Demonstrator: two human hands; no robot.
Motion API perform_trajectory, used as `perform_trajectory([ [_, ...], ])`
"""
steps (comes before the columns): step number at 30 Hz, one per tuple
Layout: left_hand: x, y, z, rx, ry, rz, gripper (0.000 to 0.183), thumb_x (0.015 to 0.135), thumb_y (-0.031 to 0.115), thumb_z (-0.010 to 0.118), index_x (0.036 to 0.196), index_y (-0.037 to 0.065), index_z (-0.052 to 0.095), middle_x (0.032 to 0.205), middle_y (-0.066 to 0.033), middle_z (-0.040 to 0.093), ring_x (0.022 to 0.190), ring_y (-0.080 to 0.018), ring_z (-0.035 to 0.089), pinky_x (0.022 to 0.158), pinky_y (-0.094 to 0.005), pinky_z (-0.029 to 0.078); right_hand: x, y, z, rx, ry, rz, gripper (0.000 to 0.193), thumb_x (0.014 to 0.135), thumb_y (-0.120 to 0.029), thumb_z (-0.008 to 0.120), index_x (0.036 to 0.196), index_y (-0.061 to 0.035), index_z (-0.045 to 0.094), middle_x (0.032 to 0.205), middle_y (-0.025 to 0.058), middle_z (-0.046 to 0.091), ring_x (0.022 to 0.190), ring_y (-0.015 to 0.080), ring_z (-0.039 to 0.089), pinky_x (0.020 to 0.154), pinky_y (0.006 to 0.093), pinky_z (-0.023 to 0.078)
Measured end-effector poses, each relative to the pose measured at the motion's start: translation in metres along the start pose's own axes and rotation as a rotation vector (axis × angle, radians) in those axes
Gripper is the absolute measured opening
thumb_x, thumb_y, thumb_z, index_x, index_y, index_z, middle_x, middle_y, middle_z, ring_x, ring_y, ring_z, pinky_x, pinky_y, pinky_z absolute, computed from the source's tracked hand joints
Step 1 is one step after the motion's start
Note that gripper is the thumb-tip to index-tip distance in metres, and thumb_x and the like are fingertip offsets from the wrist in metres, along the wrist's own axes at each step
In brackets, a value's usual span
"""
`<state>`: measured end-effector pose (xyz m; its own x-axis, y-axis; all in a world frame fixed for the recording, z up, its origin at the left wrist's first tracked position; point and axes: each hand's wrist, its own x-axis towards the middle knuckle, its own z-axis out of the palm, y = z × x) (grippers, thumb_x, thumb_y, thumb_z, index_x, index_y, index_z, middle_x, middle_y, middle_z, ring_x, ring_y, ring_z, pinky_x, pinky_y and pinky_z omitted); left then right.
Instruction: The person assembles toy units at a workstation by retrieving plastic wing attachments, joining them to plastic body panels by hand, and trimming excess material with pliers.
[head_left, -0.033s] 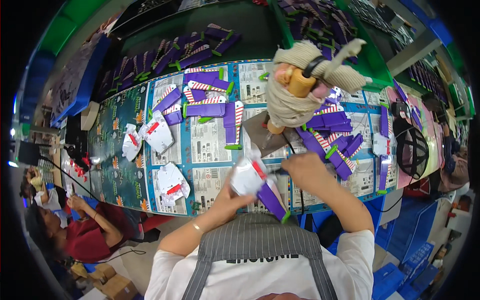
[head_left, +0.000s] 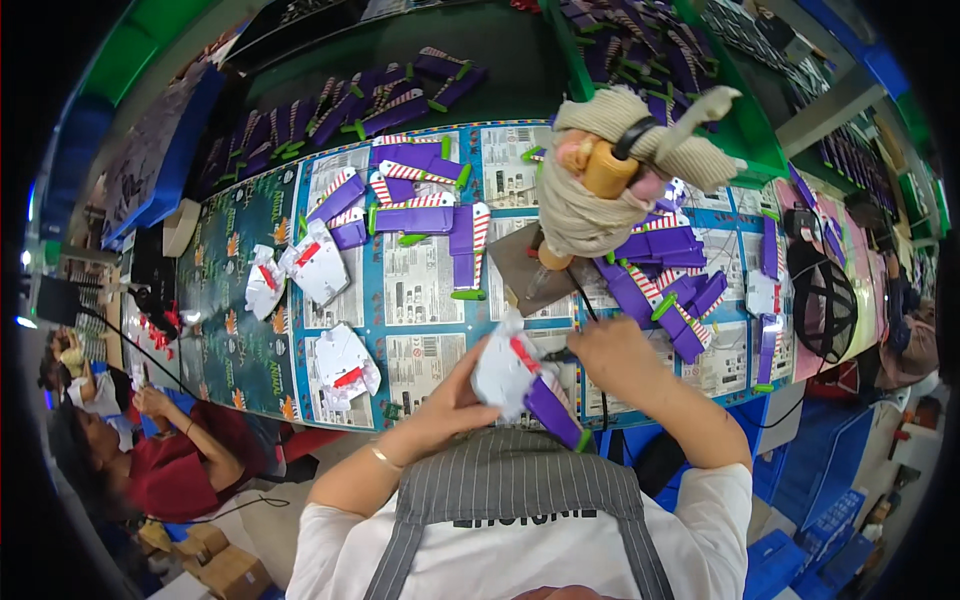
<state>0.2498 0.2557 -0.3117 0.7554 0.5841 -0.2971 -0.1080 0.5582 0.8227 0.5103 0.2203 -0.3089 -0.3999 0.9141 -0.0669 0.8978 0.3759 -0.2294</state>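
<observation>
My left hand [head_left: 455, 402] grips a white plastic toy body [head_left: 502, 378] with a red part on it. A purple wing [head_left: 548, 408] with a green tip sticks out from that body toward my apron. My right hand [head_left: 618, 352] is closed close beside it, around a slim dark tool [head_left: 560, 354] whose tip points at the white body. Its fingers partly hide the tool, so I cannot tell its exact kind. Just beyond my hands is a grey-brown plate [head_left: 520, 268], below a hanging bundle wrapped in pale cloth [head_left: 585, 222] with a yellow-orange handle [head_left: 608, 170].
Three white bodies with red parts [head_left: 318, 268] lie at the left of the table. Purple wings with striped edges [head_left: 415, 220] are spread at the back, and more are piled at the right [head_left: 660, 250]. A black mesh basket [head_left: 822, 295] stands farther right. A co-worker [head_left: 185, 450] sits at left.
The white body and its wing have shifted slightly right and toward me, with a small tilt. My right hand has dropped slightly and stays closed beside them.
</observation>
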Motion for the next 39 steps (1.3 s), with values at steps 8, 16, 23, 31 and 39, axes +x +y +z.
perform_trajectory([
  [8, 0.096, 0.092, -0.098, 1.764, 0.277, 0.595, 0.059, 0.076, 0.003, 0.061, 0.132, 0.01, 0.043, 0.122, -0.0128, 0.05, 0.111, -0.0324, 0.048, 0.09, -0.0429, 0.042, -0.009, -0.024, 0.0, -0.065, -0.155, 0.022, 0.005, 0.073, -0.012, 0.056, 0.076, -0.0084, 0.058, 0.069, 0.0055, 0.058, 0.07, 0.0223, 0.06, 0.065, 0.0352, 0.044],
  [16, 0.091, 0.123, -0.077, 1.995, 0.381, 0.745, 0.063, 0.075, 0.003, 0.063, 0.132, 0.024, 0.047, 0.084, -0.0082, 0.047, 0.073, -0.0238, 0.051, 0.081, -0.0478, 0.041, -0.033, -0.036, -0.006, 0.353, 0.177, 0.28, 0.052, 0.069, -0.011, 0.064, 0.119, -0.0071, 0.05, 0.086, 0.0131, 0.059, 0.084, 0.0324, 0.06, 0.075, 0.0418, 0.047],
  [23, 0.0, 0.074, -0.062, 0.92, 0.365, 0.399, 0.025, 0.08, -0.001, 0.055, 0.105, 0.001, 0.054, 0.09, -0.0044, 0.048, 0.077, -0.0089, 0.051, 0.064, -0.0213, 0.044, 0.005, -0.047, 0.011, 0.541, -0.253, 0.22, 0.068, 0.076, -0.012, 0.06, 0.138, -0.0174, 0.033, 0.094, 0.0178, 0.063, 0.084, 0.0355, 0.061, 0.073, 0.0446, 0.047],
  [31, -0.062, 0.008, -0.046, 0.011, 0.359, -0.351, 0.019, 0.085, 0.005, 0.06, 0.103, 0.0, 0.055, 0.091, -0.0027, 0.061, 0.079, -0.0086, 0.057, 0.074, -0.0229, 0.047, -0.001, -0.035, 0.006, 0.619, -0.237, 0.22, 0.037, 0.078, -0.015, 0.061, 0.113, -0.0152, 0.047, 0.082, 0.0162, 0.063, 0.082, 0.0353, 0.061, 0.072, 0.0456, 0.045],
  [39, -0.011, 0.011, -0.052, 0.812, 0.155, 0.03, 0.017, 0.089, 0.013, 0.058, 0.101, 0.002, 0.057, 0.084, -0.0081, 0.064, 0.076, -0.0142, 0.062, 0.066, -0.026, 0.047, 0.0, -0.033, 0.014, 0.608, -0.235, 0.217, 0.033, 0.08, -0.02, 0.061, 0.111, -0.0155, 0.051, 0.081, 0.0162, 0.063, 0.08, 0.0349, 0.061, 0.071, 0.0453, 0.045],
])
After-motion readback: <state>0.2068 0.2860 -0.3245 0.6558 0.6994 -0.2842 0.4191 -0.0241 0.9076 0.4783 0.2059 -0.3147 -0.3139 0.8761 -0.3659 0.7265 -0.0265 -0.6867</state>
